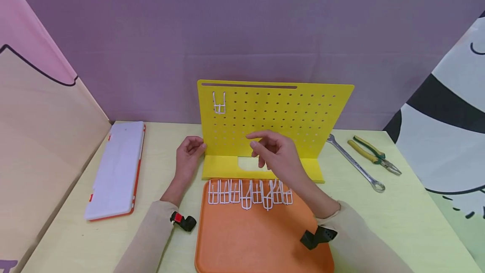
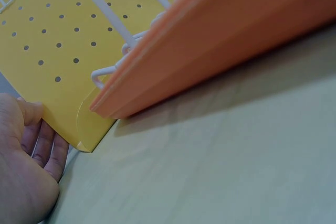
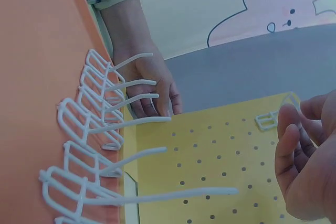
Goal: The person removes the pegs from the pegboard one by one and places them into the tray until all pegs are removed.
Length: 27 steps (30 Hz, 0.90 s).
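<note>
A yellow pegboard (image 1: 227, 136) stands upright on its folded base. My left hand (image 1: 188, 155) grips its left edge, thumb on the front face and fingers round the side, as the left wrist view shows. One white wire hook (image 1: 219, 113) hangs in the board's upper left holes. My right hand (image 1: 280, 153) hovers before the lower middle of the board, thumb and fingers loosely bent and apart, with nothing between them. Several more white wire hooks (image 3: 84, 182) line the far rim of an orange tray (image 1: 242, 239), right in front of the board.
To the left lies a white case with red trim (image 1: 115, 172). A wrench (image 1: 356, 163) and yellow-green pliers (image 1: 373, 153) lie right of the board. A purple backdrop (image 1: 265, 24) rises behind the table, with patterned cloths at both sides.
</note>
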{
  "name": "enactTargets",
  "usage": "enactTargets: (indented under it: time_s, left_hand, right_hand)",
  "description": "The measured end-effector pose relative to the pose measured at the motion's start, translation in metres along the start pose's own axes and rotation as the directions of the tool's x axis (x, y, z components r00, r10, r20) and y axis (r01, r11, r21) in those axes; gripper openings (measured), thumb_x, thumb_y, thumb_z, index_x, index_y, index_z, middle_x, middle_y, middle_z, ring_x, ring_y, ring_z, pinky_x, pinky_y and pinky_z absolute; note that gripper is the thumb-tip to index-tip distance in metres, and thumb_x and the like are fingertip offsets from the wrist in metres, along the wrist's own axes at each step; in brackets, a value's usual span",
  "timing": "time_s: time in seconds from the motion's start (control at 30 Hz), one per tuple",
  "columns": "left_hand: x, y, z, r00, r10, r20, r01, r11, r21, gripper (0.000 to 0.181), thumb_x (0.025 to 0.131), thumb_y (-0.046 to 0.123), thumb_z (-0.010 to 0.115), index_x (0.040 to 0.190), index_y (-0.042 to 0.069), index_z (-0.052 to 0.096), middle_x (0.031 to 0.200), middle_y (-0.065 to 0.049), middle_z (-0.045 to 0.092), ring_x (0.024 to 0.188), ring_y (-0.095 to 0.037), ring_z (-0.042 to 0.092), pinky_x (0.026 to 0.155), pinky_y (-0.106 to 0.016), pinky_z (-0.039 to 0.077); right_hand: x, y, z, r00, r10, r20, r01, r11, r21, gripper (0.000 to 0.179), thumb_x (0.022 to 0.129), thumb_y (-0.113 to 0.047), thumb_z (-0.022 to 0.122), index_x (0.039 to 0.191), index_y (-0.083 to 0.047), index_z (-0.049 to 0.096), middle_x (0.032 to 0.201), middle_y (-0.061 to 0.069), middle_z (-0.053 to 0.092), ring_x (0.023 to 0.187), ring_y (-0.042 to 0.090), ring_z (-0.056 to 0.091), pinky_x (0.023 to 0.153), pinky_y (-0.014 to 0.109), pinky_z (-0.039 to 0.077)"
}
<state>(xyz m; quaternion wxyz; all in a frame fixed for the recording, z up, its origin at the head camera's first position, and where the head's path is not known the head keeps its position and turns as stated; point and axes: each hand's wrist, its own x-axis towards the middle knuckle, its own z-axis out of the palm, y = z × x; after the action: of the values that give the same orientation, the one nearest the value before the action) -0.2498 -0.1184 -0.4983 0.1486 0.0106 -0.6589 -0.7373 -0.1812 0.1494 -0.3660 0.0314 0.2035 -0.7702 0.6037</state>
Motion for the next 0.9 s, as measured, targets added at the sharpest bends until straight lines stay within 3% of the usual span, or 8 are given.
enactTargets:
  time_s: [0.23,0.47,0.7,0.9]
  left_hand:
    - [0.000,-0.001,0.000,1.000,0.007,0.003,-0.007,1.000,-0.003,0.016,0.102,-0.010,0.073,0.116,-0.013,0.065,0.097,0.004,0.069,0.089,-0.006,0.066,0.084,-0.015,0.056]
    - [0.001,-0.002,0.000,1.000,0.006,0.002,-0.006,1.000,0.011,0.015,0.103,-0.009,0.072,0.116,-0.011,0.066,0.101,-0.006,0.071,0.090,-0.008,0.066,0.084,-0.016,0.056]
    - [0.001,-0.001,0.000,1.000,0.013,0.006,-0.013,1.000,-0.003,0.013,0.102,-0.009,0.073,0.114,-0.009,0.067,0.098,-0.001,0.069,0.088,-0.008,0.066,0.083,-0.016,0.056]
    - [0.001,-0.002,0.000,1.000,0.002,0.009,-0.002,1.000,0.003,0.018,0.103,-0.007,0.073,0.118,-0.013,0.065,0.105,-0.011,0.071,0.090,-0.008,0.066,0.085,-0.016,0.056]
  right_hand:
    - [0.019,0.006,0.008,0.999,0.034,-0.010,-0.033,0.999,0.039,0.026,0.110,-0.011,0.071,0.132,0.000,0.075,0.088,0.011,0.071,0.062,0.024,0.066,0.052,0.028,0.050]
    - [0.035,0.000,0.017,0.998,0.050,-0.048,-0.046,0.996,0.072,0.027,0.110,-0.014,0.072,0.131,0.003,0.073,0.093,0.008,0.073,0.063,0.031,0.066,0.051,0.027,0.048]
    - [0.051,-0.009,0.029,0.999,0.006,-0.054,0.000,0.995,0.096,0.026,0.110,-0.012,0.071,0.131,0.003,0.071,0.095,0.005,0.075,0.059,0.017,0.065,0.050,0.026,0.048]
    - [0.064,-0.015,0.042,0.998,-0.062,-0.019,0.064,0.991,0.115,0.032,0.110,-0.006,0.069,0.141,0.000,0.069,0.108,0.031,0.073,0.060,0.022,0.068,0.048,0.027,0.047]
